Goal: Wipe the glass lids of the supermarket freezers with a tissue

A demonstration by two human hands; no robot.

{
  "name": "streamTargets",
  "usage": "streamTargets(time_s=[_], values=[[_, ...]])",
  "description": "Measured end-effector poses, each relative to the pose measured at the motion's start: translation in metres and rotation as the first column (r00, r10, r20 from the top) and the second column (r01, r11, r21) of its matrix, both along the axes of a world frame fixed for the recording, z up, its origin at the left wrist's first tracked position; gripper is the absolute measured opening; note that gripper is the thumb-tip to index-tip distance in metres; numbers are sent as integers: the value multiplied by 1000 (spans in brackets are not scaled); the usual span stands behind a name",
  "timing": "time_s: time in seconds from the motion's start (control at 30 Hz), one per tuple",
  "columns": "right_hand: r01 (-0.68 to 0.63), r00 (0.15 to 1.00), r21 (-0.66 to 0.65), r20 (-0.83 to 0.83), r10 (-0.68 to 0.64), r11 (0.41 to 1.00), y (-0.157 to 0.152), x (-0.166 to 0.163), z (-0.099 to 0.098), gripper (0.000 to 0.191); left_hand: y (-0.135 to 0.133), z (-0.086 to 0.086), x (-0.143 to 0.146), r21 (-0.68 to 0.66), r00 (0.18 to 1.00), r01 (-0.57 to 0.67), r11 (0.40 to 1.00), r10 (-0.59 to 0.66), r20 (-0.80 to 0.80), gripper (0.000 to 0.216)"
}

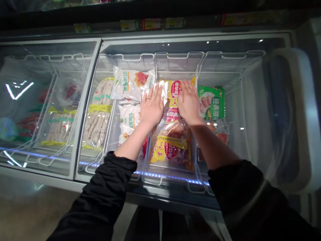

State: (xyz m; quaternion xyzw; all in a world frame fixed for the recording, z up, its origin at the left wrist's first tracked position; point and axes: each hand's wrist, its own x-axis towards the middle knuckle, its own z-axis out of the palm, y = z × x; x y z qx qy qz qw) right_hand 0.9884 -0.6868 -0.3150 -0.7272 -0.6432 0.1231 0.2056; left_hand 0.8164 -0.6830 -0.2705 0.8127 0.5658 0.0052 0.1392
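My left hand [152, 103] lies flat with fingers stretched, a ring on one finger. Under and around its fingertips shows a white crumpled piece [165, 89]; whether it is a tissue, a cloth or part of a bag, I cannot tell. My right hand [188, 102] is also laid flat, its fingers straight and close together, gripping nothing visible. Both hands appear to rest on the glass lid [235, 150] of a chest freezer. Below them are yellow-and-red food bags [173, 115], white nugget bags [130, 83] and a green bag [218, 103].
White wire baskets [179, 56] divide the freezer. A pale lid frame [86, 110] separates the left section, where pale packs with yellow edges [60, 127] lie. Price tags [151, 24] line the back ledge. A light-coloured rounded handle or frame [309, 117] stands at the right.
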Motion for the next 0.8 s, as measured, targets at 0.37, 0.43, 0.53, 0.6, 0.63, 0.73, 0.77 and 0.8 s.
streamTargets(time_s=[0.37, 0.43, 0.53, 0.6, 0.63, 0.73, 0.77, 0.8], values=[[-85, 978, 62, -186, 95, 994, -89, -4, 1, 66, -54, -8, -9, 59, 994, 56, 997, -61, 88, 64], [-82, 991, 6, -106, 82, 997, -124, -8, 2, 68, -78, -6, -21, 68, 997, -17, 998, 12, 70, 63], [-119, 993, -45, -6, 119, 992, -154, -15, 4, 73, -131, -3, -28, 31, 998, 33, 999, -35, 51, 64], [-125, 992, -44, 22, 126, 991, -160, -18, 5, 73, -150, -3, -28, 3, 992, 112, 994, -112, 61, 64], [-126, 991, -40, 30, 128, 991, -160, -19, 6, 73, -150, -3, -28, -5, 986, 154, 988, -153, 70, 64], [-140, 989, -37, 45, 141, 990, -156, -18, 8, 72, -131, -5, -32, 7, 984, 157, 988, -157, 86, 63], [-142, 988, -35, 49, 143, 989, -155, -17, 9, 72, -125, -6, -33, 20, 993, 88, 996, -89, 80, 63], [-143, 988, -31, 52, 144, 989, -155, -17, 9, 72, -124, -7, -35, 36, 997, 9, 999, -12, 74, 64]])
